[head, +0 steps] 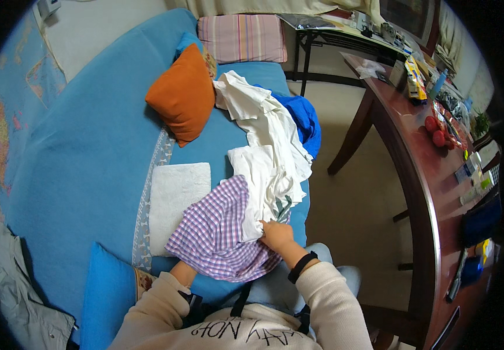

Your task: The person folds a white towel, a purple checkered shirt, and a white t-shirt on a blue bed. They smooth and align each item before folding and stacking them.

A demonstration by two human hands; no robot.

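Note:
My right hand [276, 235] has its fingers closed on the lower edge of a white garment [256, 192]. A purple-and-white checked cloth garment [221, 232] lies bunched below and left of that hand. The checked cloth covers most of my left hand [184, 272], so only the part near the wrist shows and its fingers are hidden. Beside the checked cloth, to its left, rests a folded white towel [180, 205]. Farther up the couch a white shirt [274, 122] is spread in loose folds, partly over a bright blue garment [304, 122].
The blue-covered couch [81, 157] bears an orange cushion [186, 96], a striped pillow [243, 38] and a blue cushion [107, 297] near my left arm. A grey jacket [24, 288] lies at lower left. A dark red wooden table [414, 148] curves along the right, crowded with bottles and packets.

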